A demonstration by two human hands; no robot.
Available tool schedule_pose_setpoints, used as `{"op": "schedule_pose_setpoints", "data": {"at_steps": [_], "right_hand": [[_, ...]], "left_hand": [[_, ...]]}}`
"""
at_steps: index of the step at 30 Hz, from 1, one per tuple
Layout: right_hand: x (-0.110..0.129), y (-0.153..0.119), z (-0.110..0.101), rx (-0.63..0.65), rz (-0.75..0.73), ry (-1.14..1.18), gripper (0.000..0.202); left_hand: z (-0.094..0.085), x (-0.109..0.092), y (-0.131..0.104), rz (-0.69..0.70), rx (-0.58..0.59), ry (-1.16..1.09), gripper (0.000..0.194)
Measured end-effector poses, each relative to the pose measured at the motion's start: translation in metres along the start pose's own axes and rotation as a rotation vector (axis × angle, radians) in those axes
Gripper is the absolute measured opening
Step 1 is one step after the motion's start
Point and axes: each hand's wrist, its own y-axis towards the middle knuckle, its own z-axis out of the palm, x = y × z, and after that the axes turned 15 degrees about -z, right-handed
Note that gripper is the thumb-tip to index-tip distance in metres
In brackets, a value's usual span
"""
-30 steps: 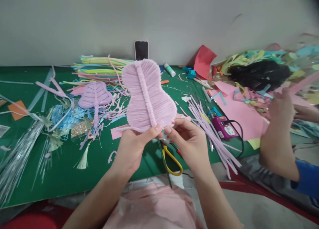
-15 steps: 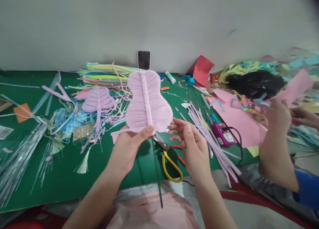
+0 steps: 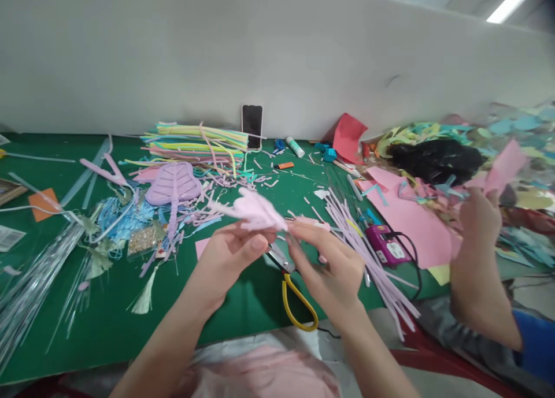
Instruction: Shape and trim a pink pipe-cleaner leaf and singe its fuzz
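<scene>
A fluffy pale pink piece [image 3: 258, 211], blurred and seen nearly edge-on, is held above the green table between both hands. My left hand [image 3: 232, 253] grips its left and lower side, thumb on top. My right hand [image 3: 327, 259] has its fingers closed at the piece's right end. The green stick is not clearly visible now. Beneath the hands lie scissors with a yellow handle [image 3: 299, 305], partly covered by my right hand. To the left rests a flat lilac leaf-like piece [image 3: 174, 184] with a braided stem.
Coloured pipe cleaners [image 3: 195, 141] and a phone [image 3: 252, 126] are at the back. Lilac strips [image 3: 373, 259] and a purple device [image 3: 387, 245] lie right. Silver strands [image 3: 43, 282] lie left. Another person's hand [image 3: 479, 219] holds pink paper [image 3: 507, 166] at far right.
The pink piece has tipped from facing the camera to nearly edge-on. My right hand has moved left and closed at its end. The view has shifted slightly upward.
</scene>
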Motion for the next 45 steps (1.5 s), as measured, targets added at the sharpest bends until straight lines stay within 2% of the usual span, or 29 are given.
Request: {"op": "schedule_pose_setpoints", "data": {"at_steps": [2, 3, 4, 5, 6, 7, 8, 11, 13, 18, 21, 23, 26, 33, 35, 37, 39, 42, 45], "right_hand": [[0.002, 0.001, 0.002, -0.081, 0.274, 0.072, 0.010], [0.002, 0.002, 0.002, -0.091, 0.412, 0.146, 0.006], [0.002, 0.004, 0.001, -0.082, 0.525, 0.232, 0.006], [0.002, 0.006, 0.000, -0.056, 0.605, 0.317, 0.007], [0.002, 0.008, -0.002, -0.023, 0.647, 0.392, 0.008], [0.001, 0.009, -0.004, 0.013, 0.664, 0.449, 0.010], [0.001, 0.011, -0.006, 0.051, 0.672, 0.493, 0.010], [0.003, 0.013, -0.010, 0.112, 0.681, 0.563, 0.009], [0.005, 0.014, -0.011, 0.096, 0.684, 0.595, 0.008], [0.010, 0.016, -0.013, 0.064, 0.771, 0.680, 0.016], [0.011, 0.020, -0.016, 0.085, 0.803, 0.636, 0.027], [0.012, 0.024, -0.017, 0.113, 0.810, 0.615, 0.034], [0.012, 0.028, -0.018, 0.147, 0.830, 0.621, 0.040], [0.015, 0.030, -0.017, 0.146, 0.783, 0.592, 0.035], [0.018, 0.032, -0.016, 0.126, 0.751, 0.544, 0.036], [0.022, 0.033, -0.016, 0.105, 0.721, 0.493, 0.035], [0.025, 0.034, -0.015, 0.090, 0.697, 0.456, 0.033], [0.028, 0.032, -0.014, 0.064, 0.671, 0.428, 0.026], [0.029, 0.030, -0.013, 0.042, 0.663, 0.426, 0.023]], "left_hand": [[-0.001, -0.007, -0.006, 0.117, -0.145, 0.162, 0.034], [-0.002, -0.011, -0.010, 0.201, -0.282, 0.273, 0.028], [-0.004, -0.015, -0.012, 0.305, -0.446, 0.369, 0.032], [-0.007, -0.020, -0.014, 0.393, -0.560, 0.443, 0.048], [-0.010, -0.024, -0.015, 0.443, -0.588, 0.496, 0.066], [-0.013, -0.028, -0.015, 0.451, -0.546, 0.539, 0.075], [-0.015, -0.031, -0.014, 0.406, -0.462, 0.583, 0.071], [-0.017, -0.035, -0.010, 0.122, -0.173, 0.614, 0.022], [-0.013, -0.033, -0.008, 0.051, -0.102, 0.532, 0.014], [-0.001, -0.020, -0.011, -0.040, -0.175, 0.369, 0.017], [0.002, -0.017, -0.014, 0.002, -0.219, 0.308, 0.018], [0.003, -0.018, -0.015, 0.026, -0.212, 0.280, 0.019], [0.002, -0.019, -0.016, -0.019, -0.168, 0.269, 0.017], [0.001, -0.017, -0.017, -0.019, -0.197, 0.285, 0.016], [0.004, -0.017, -0.018, 0.021, -0.211, 0.262, 0.013], [0.008, -0.019, -0.019, 0.062, -0.227, 0.240, 0.019], [0.012, -0.021, -0.020, 0.054, -0.259, 0.241, 0.024], [0.016, -0.024, -0.021, 0.019, -0.338, 0.272, 0.016], [0.019, -0.025, -0.020, 0.057, -0.389, 0.270, 0.014]]}}
